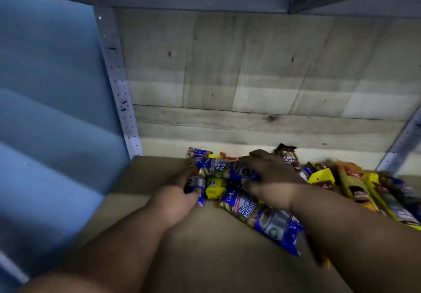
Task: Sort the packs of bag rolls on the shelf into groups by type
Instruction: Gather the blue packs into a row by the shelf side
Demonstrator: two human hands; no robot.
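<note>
- We judge the sort early: most packs lie in 1 mixed heap on the shelf, toward its back right.
- Blue packs cluster at the heap's left, where both hands work; that looks like the start of a blue group.
- Left hand is closed around the end of a small blue pack, at the left edge of the heap.
- Right hand lies palm down with fingers spread over another blue pack; we cannot tell whether it grips or only presses.
- A 3rd blue pack lies loose in front, slanting toward us, just under the right wrist.
- Left to do: yellow packs, a brown pack and olive ones at the far right are unsorted and overlapping.
- Materials: packs are glossy printed film, long and sausage-shaped with crimped ends; soft, likely to slide on each other.
- Shelf board looks matte and smooth, tan; back wall is pale wood-look panelling; uprights are perforated grey metal.
- Picture is dim and slightly blurred; small print is mostly unreadable.
</note>
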